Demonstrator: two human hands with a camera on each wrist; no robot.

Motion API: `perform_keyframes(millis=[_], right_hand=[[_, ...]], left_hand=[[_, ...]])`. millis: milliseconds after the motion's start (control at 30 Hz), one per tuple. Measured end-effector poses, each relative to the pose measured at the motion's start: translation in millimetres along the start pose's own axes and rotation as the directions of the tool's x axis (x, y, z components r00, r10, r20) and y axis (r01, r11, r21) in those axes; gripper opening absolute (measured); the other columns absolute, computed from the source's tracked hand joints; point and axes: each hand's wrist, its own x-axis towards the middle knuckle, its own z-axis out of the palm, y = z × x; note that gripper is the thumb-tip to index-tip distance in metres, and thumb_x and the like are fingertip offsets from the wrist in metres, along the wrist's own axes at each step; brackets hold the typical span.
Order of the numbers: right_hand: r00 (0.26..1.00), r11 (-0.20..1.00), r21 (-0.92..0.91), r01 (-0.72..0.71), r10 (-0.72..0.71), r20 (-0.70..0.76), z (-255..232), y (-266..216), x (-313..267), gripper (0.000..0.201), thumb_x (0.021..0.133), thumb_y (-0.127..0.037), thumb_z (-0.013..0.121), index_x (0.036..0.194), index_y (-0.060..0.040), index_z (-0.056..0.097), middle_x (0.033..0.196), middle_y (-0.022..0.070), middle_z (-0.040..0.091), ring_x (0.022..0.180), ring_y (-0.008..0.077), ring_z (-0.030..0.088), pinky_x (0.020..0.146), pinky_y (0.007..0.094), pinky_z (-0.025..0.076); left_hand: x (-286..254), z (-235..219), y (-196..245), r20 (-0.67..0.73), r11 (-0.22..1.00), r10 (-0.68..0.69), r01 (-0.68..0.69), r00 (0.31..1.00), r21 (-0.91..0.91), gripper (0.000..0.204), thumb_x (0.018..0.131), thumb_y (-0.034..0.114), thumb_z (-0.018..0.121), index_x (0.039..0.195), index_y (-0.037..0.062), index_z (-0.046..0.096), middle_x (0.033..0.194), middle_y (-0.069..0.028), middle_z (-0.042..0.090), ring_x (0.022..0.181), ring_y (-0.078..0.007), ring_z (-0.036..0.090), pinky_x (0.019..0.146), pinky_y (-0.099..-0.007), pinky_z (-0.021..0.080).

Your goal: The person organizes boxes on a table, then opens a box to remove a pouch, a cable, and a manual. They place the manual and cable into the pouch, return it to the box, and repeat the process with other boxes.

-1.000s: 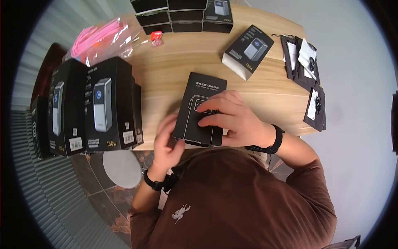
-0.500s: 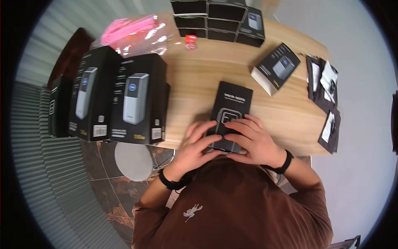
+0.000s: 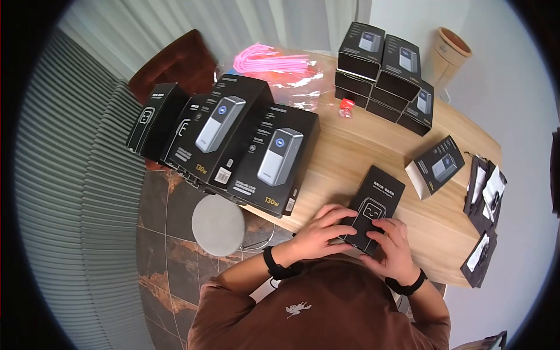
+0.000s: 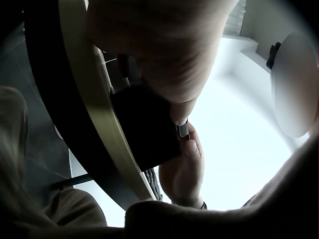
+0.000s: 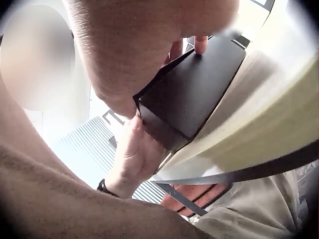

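Note:
A black box (image 3: 382, 189) with a line-drawn face lies on the wooden table near the person's body. The left hand (image 3: 322, 233) grips its near left side, fingertips on the top. At the near right side the right hand (image 3: 396, 249) holds it, two fingers bent over the top face. Both thumbs are by the near end. In the left wrist view the box (image 4: 142, 127) is very dark, and a small pale strip shows between the thumbs. The right wrist view shows the box's plain dark side (image 5: 199, 87) and a lifted-looking edge by the hands.
Large black boxes (image 3: 277, 157) stand at the left table edge. Smaller ones (image 3: 402, 64) are stacked at the back; another box (image 3: 436, 166) lies to the right. Black pouches (image 3: 483, 189), a pink bundle in plastic (image 3: 271, 61) and a red packet (image 3: 346, 107) are around.
The head view has shifted, so everything appears farther right and lower. The left hand has come from beside the box's left edge onto its near end and top; the right hand has stayed on it.

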Motion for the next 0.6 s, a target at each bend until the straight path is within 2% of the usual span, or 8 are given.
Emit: perform_keyframes(millis=[100, 267, 333, 433, 533, 600], right_hand=[[1.0, 1.0, -0.01, 0.008, -0.008, 0.002, 1.4, -0.5, 3.9, 0.052, 0.07, -0.027, 0.09, 0.114, -0.0076, 0.07, 0.132, 0.0131, 0.063, 0.12, 0.0374, 0.059, 0.101, 0.0499, 0.046], [1.0, 1.0, -0.007, 0.001, -0.001, 0.009, 0.2, 7.7, -3.5, 0.051, 0.073, -0.025, 0.089, 0.117, -0.0072, 0.07, 0.133, 0.0133, 0.064, 0.123, 0.0365, 0.06, 0.102, 0.048, 0.047], [1.0, 1.0, 0.011, -0.001, 0.001, 0.002, 1.0, 11.9, -7.0, 0.051, 0.074, -0.025, 0.088, 0.118, -0.008, 0.07, 0.134, 0.0119, 0.064, 0.123, 0.035, 0.059, 0.101, 0.0474, 0.047], [1.0, 1.0, 0.022, -0.013, 0.013, 0.017, 6.4, 13.0, -9.9, 0.054, 0.072, -0.028, 0.09, 0.118, -0.0072, 0.07, 0.136, 0.0137, 0.062, 0.123, 0.0374, 0.058, 0.103, 0.0486, 0.045], [0.999, 0.999, -0.008, -0.031, 0.031, -0.013, 9.9, 9.0, -8.3, 0.052, 0.072, -0.028, 0.089, 0.118, -0.0112, 0.071, 0.135, 0.0076, 0.063, 0.125, 0.0319, 0.057, 0.099, 0.0464, 0.046], [0.999, 0.999, -0.021, -0.035, 0.034, -0.025, 12.1, 8.8, -9.0, 0.052, 0.073, -0.029, 0.089, 0.118, -0.0114, 0.071, 0.134, 0.0071, 0.063, 0.125, 0.0316, 0.057, 0.099, 0.046, 0.046]], left_hand=[[1.6, -1.2, 1.1, -0.002, 1.0, -0.002, 0.002, 1.0, -0.004, 0.039, 0.079, 0.023, 0.089, 0.114, 0.0131, 0.074, 0.146, -0.0086, 0.058, 0.132, -0.0378, 0.049, 0.107, -0.0473, 0.048], [0.0, 6.1, -5.5, 0.003, 0.999, -0.004, 0.004, 1.0, 0.043, 0.04, 0.073, 0.021, 0.092, 0.108, 0.0147, 0.074, 0.141, -0.0087, 0.061, 0.128, -0.0379, 0.053, 0.107, -0.05, 0.046], [-2.0, 10.5, -7.6, -0.002, 0.999, -0.045, 0.045, 0.999, 0.024, 0.043, 0.069, 0.017, 0.093, 0.108, 0.0139, 0.074, 0.14, -0.0091, 0.062, 0.126, -0.0381, 0.053, 0.105, -0.0497, 0.046], [-4.0, 13.4, -10.3, -0.063, 0.997, -0.054, 0.05, 0.997, -0.064, 0.046, 0.064, 0.012, 0.094, 0.106, 0.011, 0.074, 0.138, -0.009, 0.063, 0.123, -0.0375, 0.054, 0.102, -0.0478, 0.048], [-3.9, 13.9, -10.3, -0.072, 0.995, -0.064, 0.058, 0.995, -0.077, 0.045, 0.064, 0.012, 0.095, 0.104, 0.0105, 0.074, 0.137, -0.0087, 0.064, 0.123, -0.037, 0.054, 0.1, -0.0469, 0.049], [-4.1, 13.2, -11.6, -0.065, 0.997, -0.046, 0.041, 0.997, -0.07, 0.046, 0.064, 0.012, 0.095, 0.104, 0.0102, 0.074, 0.137, -0.0086, 0.064, 0.122, -0.0366, 0.054, 0.099, -0.0466, 0.049]])
